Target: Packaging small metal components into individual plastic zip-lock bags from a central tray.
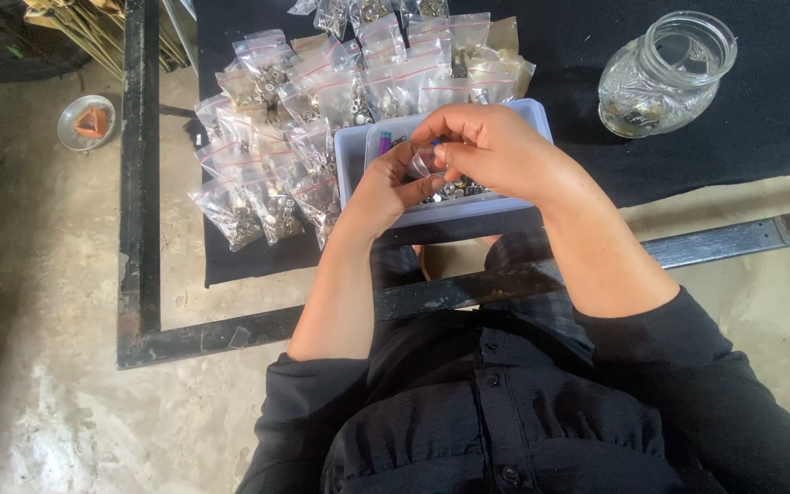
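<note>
Concrete floor with a black cloth laid over it. At the cloth's near edge, a pale plastic tub of small metal parts; above it, left hand and right hand together pinch a small clear bag. Filled bags lie heaped toward the left edge; a glass jar lies near the far right corner.

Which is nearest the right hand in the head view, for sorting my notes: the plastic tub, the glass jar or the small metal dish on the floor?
From the right hand:
1. Plastic tub, directly beneath.
2. Glass jar, upper right.
3. Metal dish, far left, on the floor.
</note>
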